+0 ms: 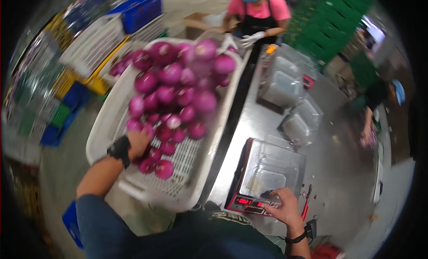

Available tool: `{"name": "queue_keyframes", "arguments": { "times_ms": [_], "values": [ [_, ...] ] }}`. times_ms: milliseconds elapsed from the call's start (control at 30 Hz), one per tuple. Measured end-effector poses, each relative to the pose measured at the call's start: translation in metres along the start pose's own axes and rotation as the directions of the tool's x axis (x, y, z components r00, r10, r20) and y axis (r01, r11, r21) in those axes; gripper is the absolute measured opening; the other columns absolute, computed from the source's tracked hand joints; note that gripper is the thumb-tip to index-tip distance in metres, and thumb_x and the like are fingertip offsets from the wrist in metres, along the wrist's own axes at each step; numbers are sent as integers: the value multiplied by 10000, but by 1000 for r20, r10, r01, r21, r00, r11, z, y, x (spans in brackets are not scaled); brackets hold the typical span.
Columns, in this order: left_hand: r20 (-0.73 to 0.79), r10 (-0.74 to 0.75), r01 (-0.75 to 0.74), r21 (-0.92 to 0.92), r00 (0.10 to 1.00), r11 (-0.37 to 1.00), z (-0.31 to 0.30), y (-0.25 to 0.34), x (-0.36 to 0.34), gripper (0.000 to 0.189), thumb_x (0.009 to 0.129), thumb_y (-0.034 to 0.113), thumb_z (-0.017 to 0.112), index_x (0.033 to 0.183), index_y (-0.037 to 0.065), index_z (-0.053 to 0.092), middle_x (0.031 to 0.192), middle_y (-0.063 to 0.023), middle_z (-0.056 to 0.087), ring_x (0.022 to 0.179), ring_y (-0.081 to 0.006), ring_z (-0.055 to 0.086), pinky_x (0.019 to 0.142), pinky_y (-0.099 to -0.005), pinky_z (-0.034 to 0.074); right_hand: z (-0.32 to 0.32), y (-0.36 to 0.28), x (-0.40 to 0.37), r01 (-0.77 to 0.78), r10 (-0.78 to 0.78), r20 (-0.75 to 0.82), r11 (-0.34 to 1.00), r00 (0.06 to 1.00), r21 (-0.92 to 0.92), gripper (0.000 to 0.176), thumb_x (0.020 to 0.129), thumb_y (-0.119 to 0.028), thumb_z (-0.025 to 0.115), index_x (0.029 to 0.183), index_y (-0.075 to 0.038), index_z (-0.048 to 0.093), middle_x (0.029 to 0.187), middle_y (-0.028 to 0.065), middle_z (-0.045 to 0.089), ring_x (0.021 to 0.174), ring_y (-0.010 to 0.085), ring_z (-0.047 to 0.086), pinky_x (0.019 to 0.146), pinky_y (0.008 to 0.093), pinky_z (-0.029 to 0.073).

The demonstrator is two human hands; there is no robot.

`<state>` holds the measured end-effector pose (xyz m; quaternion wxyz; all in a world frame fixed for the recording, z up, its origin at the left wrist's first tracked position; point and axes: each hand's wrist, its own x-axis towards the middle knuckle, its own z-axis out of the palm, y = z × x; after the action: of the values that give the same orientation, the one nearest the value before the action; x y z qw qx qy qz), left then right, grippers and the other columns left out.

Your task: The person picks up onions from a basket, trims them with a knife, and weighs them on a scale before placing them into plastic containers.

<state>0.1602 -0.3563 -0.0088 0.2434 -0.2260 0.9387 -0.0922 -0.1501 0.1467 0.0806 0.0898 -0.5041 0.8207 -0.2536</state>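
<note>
My left hand point(139, 144) reaches into a white plastic basket point(103, 121) of red onions point(166, 94). Its blurred fingers are among the onions at the near left side; I cannot tell whether they grip one. On the steel table, my right hand point(284, 207) is at the front of a digital scale point(244, 208) with a lit red display. The thumb is at the scale's front panel, and the curved fingers are apart from it with nothing between them. On the scale sits a clear plastic container point(272, 170), its near edge by my right fingertips.
Stacked clear containers point(281, 83) and another clear container point(301, 123) stand farther up the steel table point(330, 156). A red-handled tool point(306, 207) lies right of the scale. Across from me is a gloved co-worker point(261, 18); another person point(379, 96) works at right. Crates point(96, 45) are stacked at left.
</note>
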Motion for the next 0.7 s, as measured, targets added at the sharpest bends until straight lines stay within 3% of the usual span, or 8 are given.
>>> {"name": "queue_keyframes", "arguments": {
  "times_ms": [33,133,300,400,467,533,567,700],
  "values": [
    [325,2,-32,87,946,996,-19,8,5,757,823,237,741,1512,97,463,1527,-237,474,1069,-370,723,828,-477,597,1,-3,-4,-50,50,-17,998,999,28,392,704,-276,917,937,-57,692,912,130,693,879,365,668,779,448,535],
    [436,-26,-30,120,899,992,-32,12,11,764,839,304,728,1542,177,458,1644,-216,351,1270,-375,645,955,-495,564,2,-8,-9,-104,107,-84,994,991,38,329,756,-253,887,941,-55,701,905,134,701,869,355,682,762,435,542],
    [344,30,-60,79,939,995,-2,2,22,692,790,303,781,1417,125,546,1466,-214,525,1159,-323,699,933,-437,580,15,-19,-11,-185,196,-126,978,972,97,247,801,-204,852,910,-42,700,861,131,700,798,335,688,719,414,545],
    [215,14,-44,137,977,990,7,6,17,903,659,414,890,1422,97,529,1367,-260,573,1119,-350,705,871,-442,605,16,-31,-2,-221,240,-143,966,960,138,220,814,-170,838,914,-39,691,867,127,702,798,327,691,717,402,547],
    [83,-43,54,-141,996,989,2,-1,15,867,602,371,885,1363,97,573,1283,-252,626,1077,-390,705,867,-457,606,15,-42,12,-101,126,-252,989,960,108,182,826,-101,820,921,-28,682,868,120,702,784,278,695,721,360,548],
    [179,-68,178,-730,982,660,-63,-5,5,824,618,308,853,1344,42,568,1121,-210,705,1007,-306,718,833,-407,592,18,-62,27,-142,208,-296,963,932,229,174,825,-37,808,935,-18,675,858,105,700,768,223,685,735,321,544],
    [46,-59,66,-911,997,407,-54,-11,9,793,662,268,833,1368,37,554,1107,-154,701,956,-241,700,780,-376,587,24,-65,36,-120,194,-290,959,937,256,212,818,-33,817,976,-14,676,882,100,702,786,205,681,740,312,542],
    [-166,89,-122,-920,982,-372,-124,17,-12,730,790,233,777,1446,66,504,1283,-127,651,1155,-232,651,975,-368,554,37,-102,74,9,87,-263,939,961,345,514,773,-100,878,1223,-21,642,1078,99,705,879,187,681,757,313,538]
  ]
}}
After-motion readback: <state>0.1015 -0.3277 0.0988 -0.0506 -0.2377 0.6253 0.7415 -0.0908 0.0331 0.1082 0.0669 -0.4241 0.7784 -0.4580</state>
